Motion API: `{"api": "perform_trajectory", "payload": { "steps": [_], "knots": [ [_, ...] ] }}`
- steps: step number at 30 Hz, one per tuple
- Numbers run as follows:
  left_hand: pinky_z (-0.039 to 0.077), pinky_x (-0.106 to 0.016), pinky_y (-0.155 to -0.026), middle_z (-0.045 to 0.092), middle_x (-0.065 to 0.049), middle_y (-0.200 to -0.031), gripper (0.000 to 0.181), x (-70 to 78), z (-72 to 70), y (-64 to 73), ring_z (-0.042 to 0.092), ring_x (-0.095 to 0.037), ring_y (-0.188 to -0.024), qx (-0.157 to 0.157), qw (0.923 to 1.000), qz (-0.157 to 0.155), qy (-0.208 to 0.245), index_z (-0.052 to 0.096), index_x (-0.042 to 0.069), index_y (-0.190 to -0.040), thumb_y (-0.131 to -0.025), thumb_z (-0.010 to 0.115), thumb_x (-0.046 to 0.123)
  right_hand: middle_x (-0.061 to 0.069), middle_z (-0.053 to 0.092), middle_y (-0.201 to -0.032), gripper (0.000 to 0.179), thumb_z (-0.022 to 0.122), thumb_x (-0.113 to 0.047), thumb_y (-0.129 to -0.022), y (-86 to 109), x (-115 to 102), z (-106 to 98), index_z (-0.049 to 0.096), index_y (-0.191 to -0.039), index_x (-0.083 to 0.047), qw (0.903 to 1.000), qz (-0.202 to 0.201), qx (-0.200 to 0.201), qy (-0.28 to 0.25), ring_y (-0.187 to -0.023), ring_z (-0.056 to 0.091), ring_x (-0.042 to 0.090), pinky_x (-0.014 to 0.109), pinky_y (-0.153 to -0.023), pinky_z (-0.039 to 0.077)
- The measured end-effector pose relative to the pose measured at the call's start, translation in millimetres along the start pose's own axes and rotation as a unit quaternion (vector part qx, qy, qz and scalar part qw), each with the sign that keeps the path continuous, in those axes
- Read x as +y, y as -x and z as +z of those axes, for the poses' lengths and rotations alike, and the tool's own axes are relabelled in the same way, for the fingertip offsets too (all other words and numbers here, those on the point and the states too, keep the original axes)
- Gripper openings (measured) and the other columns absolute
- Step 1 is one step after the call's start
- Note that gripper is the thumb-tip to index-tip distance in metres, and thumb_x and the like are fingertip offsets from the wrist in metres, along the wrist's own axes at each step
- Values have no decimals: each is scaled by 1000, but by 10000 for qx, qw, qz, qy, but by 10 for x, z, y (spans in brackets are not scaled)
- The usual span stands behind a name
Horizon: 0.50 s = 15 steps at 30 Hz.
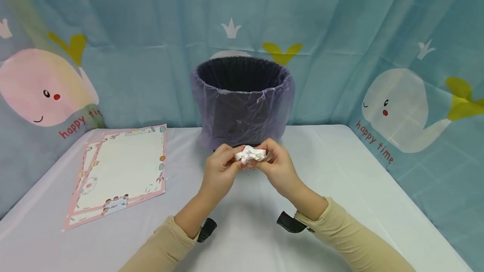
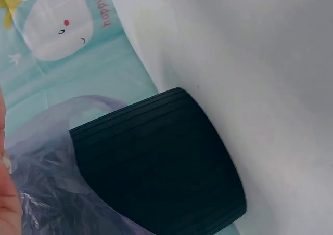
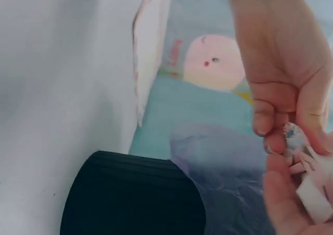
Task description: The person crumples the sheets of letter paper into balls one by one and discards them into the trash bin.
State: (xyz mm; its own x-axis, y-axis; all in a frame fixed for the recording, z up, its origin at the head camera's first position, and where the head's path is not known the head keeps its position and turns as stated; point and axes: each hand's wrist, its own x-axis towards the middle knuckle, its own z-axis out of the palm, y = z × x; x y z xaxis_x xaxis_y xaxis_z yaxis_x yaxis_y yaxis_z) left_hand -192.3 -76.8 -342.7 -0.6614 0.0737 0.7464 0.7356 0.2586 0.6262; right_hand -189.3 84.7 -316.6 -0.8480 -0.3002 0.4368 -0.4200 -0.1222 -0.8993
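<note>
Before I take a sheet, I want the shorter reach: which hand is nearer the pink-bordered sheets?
Left: the left hand is apart from the pink-bordered sheets, to their right; the right hand is farther right, beyond the left. Both hold crumpled paper.

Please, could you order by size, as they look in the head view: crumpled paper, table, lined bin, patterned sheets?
1. Table
2. Lined bin and patterned sheets: too alike to rank
3. Crumpled paper
</note>
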Motion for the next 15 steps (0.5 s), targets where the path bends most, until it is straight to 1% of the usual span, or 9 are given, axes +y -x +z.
{"api": "perform_trajectory", "payload": {
  "steps": [3,4,6,8,10,11,13,15],
  "knots": [
    [42,-21,-50,56,-8,-76,26,-17,10,16,46,-12,-61,-8,9998,125,-156,71,-10,-101,-77,67,-19,23,60,-95,14,59,19,-84,7,27,2,46,-87,14,9996,-41,113,268,-82,66,11,28,-72,56],
    [42,-21,-49,57,-7,-75,26,-18,8,18,46,-12,-60,-53,9998,106,-184,72,-10,-101,-77,66,-19,23,61,-96,15,60,17,-84,3,28,-9,46,-86,13,9993,55,102,348,-82,67,11,28,-72,56],
    [42,-21,-50,57,-6,-76,24,-18,-9,21,46,-11,-61,-215,9996,-20,-194,72,-9,-101,-79,67,-17,20,63,-96,15,63,11,-86,-15,19,-54,47,-88,11,9982,388,-38,451,-81,66,11,28,-71,56],
    [43,-21,-51,58,-6,-76,23,-7,-50,13,48,-10,-62,-391,9989,-231,-116,71,-10,-102,-80,69,-14,15,63,-101,15,63,2,-90,-33,-3,-134,49,-93,7,9951,822,-408,378,-83,66,14,33,-71,56],
    [46,-21,-54,59,-7,-78,25,18,-108,-10,50,-11,-63,-566,9971,-498,69,70,-10,-104,-80,71,-12,10,60,-107,18,62,-12,-95,-47,-33,-230,50,-101,0,9890,1164,-882,218,-88,65,18,40,-75,56],
    [46,-22,-55,60,-8,-79,26,35,-141,-26,51,-12,-64,-620,9959,-638,189,70,-10,-105,-79,73,-11,9,58,-111,20,61,-19,-97,-51,-46,-275,51,-104,-4,9861,1233,-1109,102,-93,63,20,43,-78,55],
    [48,-22,-56,63,-10,-81,29,68,-200,-62,54,-14,-65,-672,9926,-927,404,70,-10,-105,-77,75,-10,7,53,-119,26,61,-31,-97,-54,-67,-353,51,-111,-11,9801,1232,-1544,-212,-102,60,22,52,-84,52],
    [49,-23,-57,67,-12,-84,29,102,-232,-95,57,-16,-65,-762,9867,-1281,648,70,-8,-105,-76,76,-9,6,51,-121,31,63,-41,-94,-60,-77,-400,52,-112,-18,9741,1142,-1868,-559,-106,58,22,56,-88,49]
  ]
}}
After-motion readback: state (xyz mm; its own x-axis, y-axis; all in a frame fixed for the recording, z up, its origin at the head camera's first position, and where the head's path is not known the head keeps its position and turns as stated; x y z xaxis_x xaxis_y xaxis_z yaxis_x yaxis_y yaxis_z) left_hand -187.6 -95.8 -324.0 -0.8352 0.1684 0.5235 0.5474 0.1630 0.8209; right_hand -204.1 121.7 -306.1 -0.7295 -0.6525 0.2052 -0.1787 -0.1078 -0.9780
